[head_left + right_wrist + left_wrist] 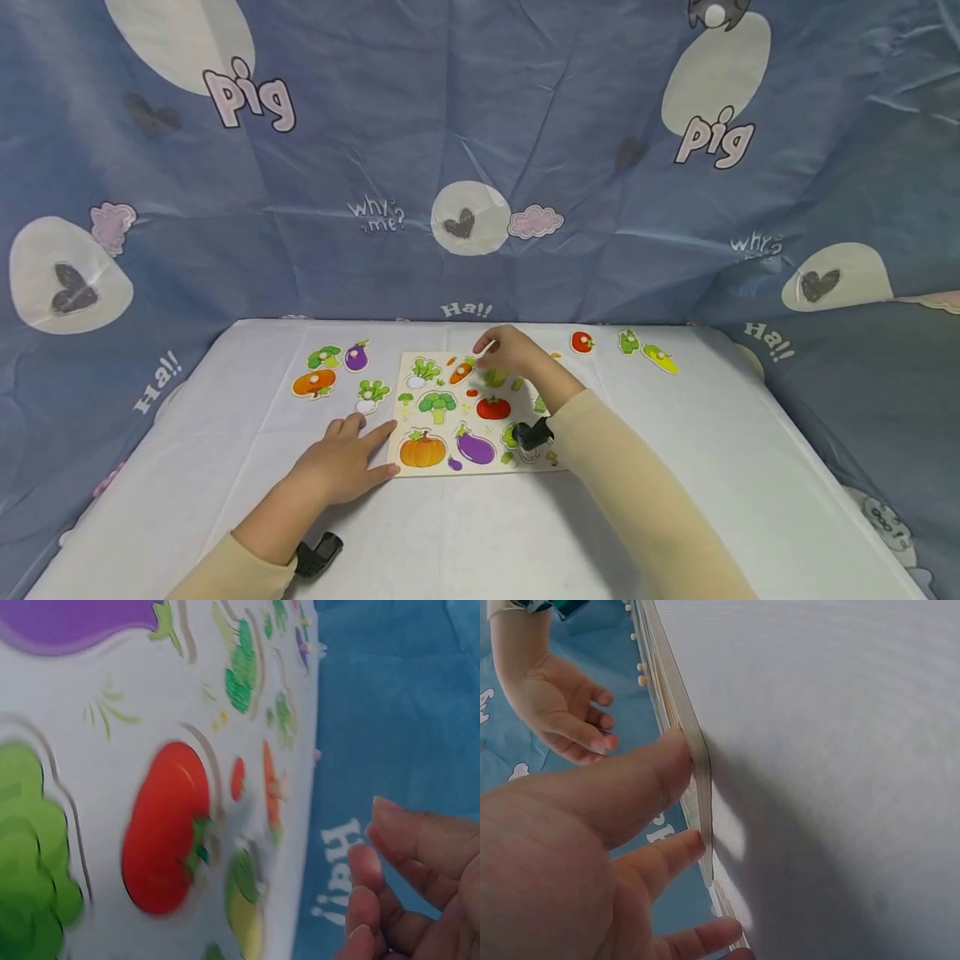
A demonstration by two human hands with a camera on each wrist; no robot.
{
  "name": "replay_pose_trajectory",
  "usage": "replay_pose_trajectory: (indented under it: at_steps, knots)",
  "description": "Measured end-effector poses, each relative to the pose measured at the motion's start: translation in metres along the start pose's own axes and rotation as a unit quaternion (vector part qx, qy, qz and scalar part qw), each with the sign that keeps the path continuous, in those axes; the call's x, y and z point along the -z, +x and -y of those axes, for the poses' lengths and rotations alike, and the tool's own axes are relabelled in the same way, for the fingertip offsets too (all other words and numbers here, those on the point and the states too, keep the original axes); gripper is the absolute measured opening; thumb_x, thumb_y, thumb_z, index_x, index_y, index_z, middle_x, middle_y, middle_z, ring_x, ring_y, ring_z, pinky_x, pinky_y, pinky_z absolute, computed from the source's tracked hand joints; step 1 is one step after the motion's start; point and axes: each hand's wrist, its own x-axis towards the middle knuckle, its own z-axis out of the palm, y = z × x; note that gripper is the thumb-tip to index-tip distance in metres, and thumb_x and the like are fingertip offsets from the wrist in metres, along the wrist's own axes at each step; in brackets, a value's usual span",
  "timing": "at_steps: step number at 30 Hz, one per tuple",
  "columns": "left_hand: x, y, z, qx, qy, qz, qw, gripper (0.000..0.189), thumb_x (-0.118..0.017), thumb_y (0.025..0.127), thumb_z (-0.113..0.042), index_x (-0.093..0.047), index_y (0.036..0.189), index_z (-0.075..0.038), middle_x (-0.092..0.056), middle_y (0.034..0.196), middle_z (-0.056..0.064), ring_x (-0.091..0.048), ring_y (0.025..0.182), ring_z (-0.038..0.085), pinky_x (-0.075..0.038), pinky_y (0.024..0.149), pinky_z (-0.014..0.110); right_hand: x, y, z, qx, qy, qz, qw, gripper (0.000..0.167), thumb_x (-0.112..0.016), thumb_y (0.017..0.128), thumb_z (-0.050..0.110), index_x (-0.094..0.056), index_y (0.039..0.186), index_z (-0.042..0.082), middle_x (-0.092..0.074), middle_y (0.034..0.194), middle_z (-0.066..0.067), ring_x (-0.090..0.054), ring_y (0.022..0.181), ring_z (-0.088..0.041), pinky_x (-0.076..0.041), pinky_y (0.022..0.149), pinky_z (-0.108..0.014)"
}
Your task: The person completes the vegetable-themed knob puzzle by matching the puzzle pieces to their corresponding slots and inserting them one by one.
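A white puzzle board [517,468] printed with vegetables lies on the white-covered table. My left hand [341,467] rests at its left side, thumb and fingertips touching the edge; in the left wrist view the thumb [649,776] lies against that edge. Over the board's far part is my right hand [510,352], close to the carrot piece [461,372]. In the right wrist view its fingers [366,866] are loosely bent with nothing between them, and the carrot [271,787] shows a small knob. The printed tomato [166,829] and broccoli [30,855] lie nearer that camera.
Left of the board are loose knobbed pieces: broccoli [324,357], eggplant [357,357], pumpkin [313,383] and white radish [367,397]. On the right lie a tomato piece [581,342], a green vegetable piece [628,341] and a corn piece [660,359]. A blue patterned cloth [480,283] hangs behind.
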Motion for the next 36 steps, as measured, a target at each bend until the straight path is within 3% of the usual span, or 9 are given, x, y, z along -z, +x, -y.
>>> replay_pose_trajectory:
  at_steps: [5,17,28,36]
  knots:
    - [0.000,0.000,0.001,-0.001,0.003,0.000,1.0000,0.074,-0.069,0.088,-0.056,-0.050,0.149,-0.018,-0.042,0.141,0.025,-0.043,0.117,0.039,-0.049,0.093,0.059,0.016,-0.009,-0.003,0.009,-0.015,-0.016,0.9997,0.026,-0.072,0.094,0.016,-0.070,0.116,0.003,-0.064,0.099,-0.010,-0.060,0.090,-0.028,-0.051,0.072,-0.032]
    - [-0.003,0.001,0.003,-0.004,0.002,-0.004,1.0000,0.074,-0.068,0.088,-0.056,-0.050,0.149,-0.018,-0.042,0.141,0.025,-0.042,0.120,0.039,-0.048,0.094,0.060,0.048,-0.037,-0.018,0.025,-0.012,-0.058,0.9979,0.025,-0.069,0.096,0.019,-0.070,0.116,0.004,-0.064,0.101,-0.010,-0.058,0.089,-0.025,-0.050,0.071,-0.033]
    - [0.000,-0.001,0.001,-0.001,0.004,-0.001,1.0000,0.073,-0.069,0.088,-0.054,-0.050,0.149,-0.018,-0.041,0.143,0.026,-0.042,0.122,0.041,-0.048,0.094,0.061,0.079,-0.061,-0.058,0.073,-0.031,-0.120,0.9895,0.020,-0.067,0.098,0.021,-0.069,0.111,0.006,-0.066,0.103,-0.010,-0.058,0.081,-0.024,-0.049,0.068,-0.034]
    - [0.001,-0.001,0.002,-0.003,0.002,-0.004,1.0000,0.073,-0.069,0.089,-0.054,-0.050,0.148,-0.017,-0.042,0.142,0.026,-0.043,0.122,0.042,-0.049,0.093,0.061,0.104,-0.076,-0.090,0.053,-0.042,-0.154,0.9859,0.020,-0.065,0.099,0.020,-0.069,0.111,0.005,-0.065,0.105,-0.013,-0.057,0.080,-0.027,-0.048,0.065,-0.034]
